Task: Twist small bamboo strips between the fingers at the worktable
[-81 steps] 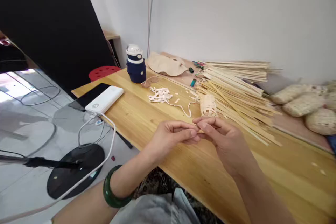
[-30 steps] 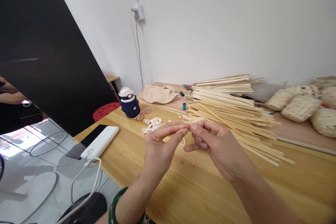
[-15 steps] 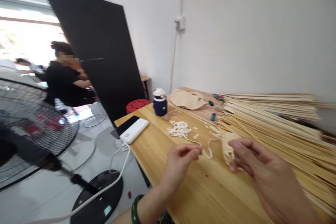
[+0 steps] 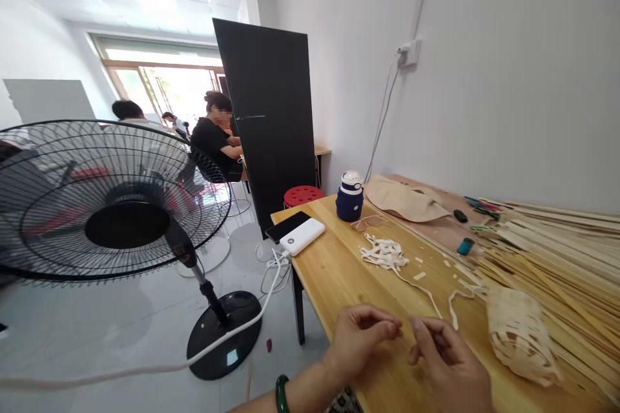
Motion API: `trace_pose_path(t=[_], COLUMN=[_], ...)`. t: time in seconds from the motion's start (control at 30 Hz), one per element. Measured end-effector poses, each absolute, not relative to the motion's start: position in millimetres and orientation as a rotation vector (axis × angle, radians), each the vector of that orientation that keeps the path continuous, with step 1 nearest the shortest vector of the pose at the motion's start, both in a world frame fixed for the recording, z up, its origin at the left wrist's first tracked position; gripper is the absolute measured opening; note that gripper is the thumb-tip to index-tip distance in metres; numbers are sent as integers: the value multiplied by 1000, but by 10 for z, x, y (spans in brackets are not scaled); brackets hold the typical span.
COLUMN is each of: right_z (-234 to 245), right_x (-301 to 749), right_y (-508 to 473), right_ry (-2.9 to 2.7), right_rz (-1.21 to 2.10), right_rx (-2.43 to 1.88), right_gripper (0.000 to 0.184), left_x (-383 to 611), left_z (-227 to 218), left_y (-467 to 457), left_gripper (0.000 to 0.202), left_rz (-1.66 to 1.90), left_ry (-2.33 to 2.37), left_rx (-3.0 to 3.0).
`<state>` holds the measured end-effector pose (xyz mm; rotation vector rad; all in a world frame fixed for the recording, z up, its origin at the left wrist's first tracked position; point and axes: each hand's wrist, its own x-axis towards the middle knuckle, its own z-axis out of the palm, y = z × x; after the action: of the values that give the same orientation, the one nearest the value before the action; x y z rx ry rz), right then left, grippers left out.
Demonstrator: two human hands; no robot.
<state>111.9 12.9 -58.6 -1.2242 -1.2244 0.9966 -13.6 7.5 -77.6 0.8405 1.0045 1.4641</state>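
You are at a long pale-wood table (image 4: 349, 290), with a large heap of flat pale bamboo strips (image 4: 557, 264) along its far side. Toward the right of the tabletop, just to the right of your hands and not touching them, lies an oval openwork basket of woven bamboo strips (image 4: 520, 335), its long axis running from upper left to lower right. Its weave shows open gaps, and the heap beside it lies unwoven. A tangle of thin white strips (image 4: 382, 253) trails a loose strand (image 4: 421, 293) toward it. Your left hand (image 4: 363, 342) and right hand (image 4: 448, 364) sit just apart, fingers curled, fingertips pressed together; whether either pinches a thin strip is too blurred to tell.
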Motion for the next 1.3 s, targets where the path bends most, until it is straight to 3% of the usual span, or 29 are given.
trace_pose_path(t=[0.2,1.0,1.2,1.3], right_z=[-869,-878,-875,-873], right_x=[1248,1203,1213,1211], right_y=[399,401,419,443], right_ry=[-1218,-1217,-1210,-1202], right_rz=[1100,1186,1179,1183], right_rx=[-1260,-1098,-1107,-1112], right_gripper=[44,38,39,44], left_x=[-145,-159,-187,-199], left_z=[-809,-824,-909,-940], left_y=[67,43,89,115], left_gripper=[43,46,25,28], left_rz=[1458,1490,1412,1355], left_ry=[1043,1090,1125,1153], left_rx=[911,1058,1164,1225])
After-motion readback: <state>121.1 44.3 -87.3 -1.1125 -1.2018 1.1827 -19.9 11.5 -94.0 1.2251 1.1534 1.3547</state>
